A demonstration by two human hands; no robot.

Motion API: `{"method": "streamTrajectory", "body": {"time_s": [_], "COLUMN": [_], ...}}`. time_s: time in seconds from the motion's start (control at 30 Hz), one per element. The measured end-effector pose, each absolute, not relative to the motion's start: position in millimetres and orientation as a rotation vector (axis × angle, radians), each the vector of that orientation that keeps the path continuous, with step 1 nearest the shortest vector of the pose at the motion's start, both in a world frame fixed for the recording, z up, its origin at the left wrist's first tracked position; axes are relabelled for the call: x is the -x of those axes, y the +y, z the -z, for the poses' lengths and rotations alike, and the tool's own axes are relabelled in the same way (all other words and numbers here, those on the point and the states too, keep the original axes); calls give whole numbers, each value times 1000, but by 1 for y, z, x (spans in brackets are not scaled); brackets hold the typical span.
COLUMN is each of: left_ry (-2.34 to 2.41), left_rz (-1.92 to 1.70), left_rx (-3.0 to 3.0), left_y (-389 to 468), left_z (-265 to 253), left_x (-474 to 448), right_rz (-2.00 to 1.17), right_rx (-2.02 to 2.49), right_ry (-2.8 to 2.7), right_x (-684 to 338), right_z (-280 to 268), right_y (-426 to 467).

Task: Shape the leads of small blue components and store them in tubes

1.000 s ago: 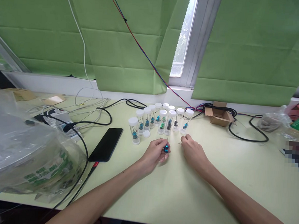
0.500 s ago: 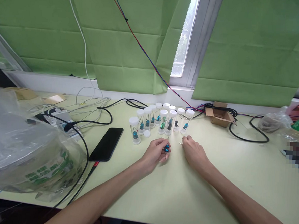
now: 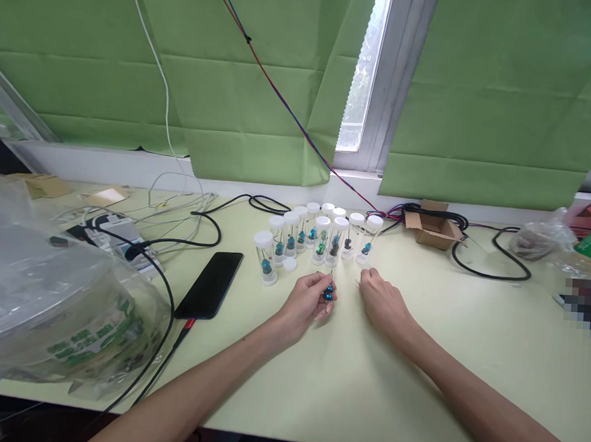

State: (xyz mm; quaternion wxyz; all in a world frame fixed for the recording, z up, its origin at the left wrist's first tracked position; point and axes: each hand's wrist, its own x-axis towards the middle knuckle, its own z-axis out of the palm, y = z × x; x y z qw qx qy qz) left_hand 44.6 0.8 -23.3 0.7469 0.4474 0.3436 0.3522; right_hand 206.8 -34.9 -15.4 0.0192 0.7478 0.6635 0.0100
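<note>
My left hand (image 3: 305, 298) is closed on a small shiny blue gourd-shaped piece (image 3: 328, 292), with a thin stem pointing up from it. To its right, my right hand (image 3: 383, 296) pinches a thin, light-coloured sliver (image 3: 358, 282) whose tip sticks out leftward; its kind is too small to make out. Just beyond both hands stand several clear tubes (image 3: 320, 239) with white caps, holding blue, green or dark pieces on stems. One tube (image 3: 266, 259) stands apart at the left. A loose white cap (image 3: 289, 265) lies beside it on the table.
A black phone (image 3: 210, 284) lies left of my left arm, with a cable plugged in. Further left sits a large plastic-bagged container (image 3: 70, 300). A small open cardboard box (image 3: 435, 231) and black cables (image 3: 497, 277) are at the back right of the table (image 3: 445, 310).
Both hands stay almost where they were. The sliver in my right hand has tilted slightly and looks thinner; the view has shifted a touch.
</note>
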Motion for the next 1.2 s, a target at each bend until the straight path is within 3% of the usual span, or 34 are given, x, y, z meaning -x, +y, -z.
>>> {"method": "streamTrajectory", "body": {"time_s": [0.33, 0.83, 1.2], "left_ry": [754, 748, 809], "left_rz": [-777, -806, -857], "left_rx": [-972, -985, -994], "left_y": [1, 2, 1], "left_z": [24, 26, 20], "left_x": [-44, -43, -43], "right_rz": [-35, 180, 321], "right_rx": [-2464, -2496, -2187], "right_ry": [2181, 2925, 3158], "right_x": [-204, -198, -196], "right_z": [14, 31, 28], "right_y": [-38, -37, -42]}}
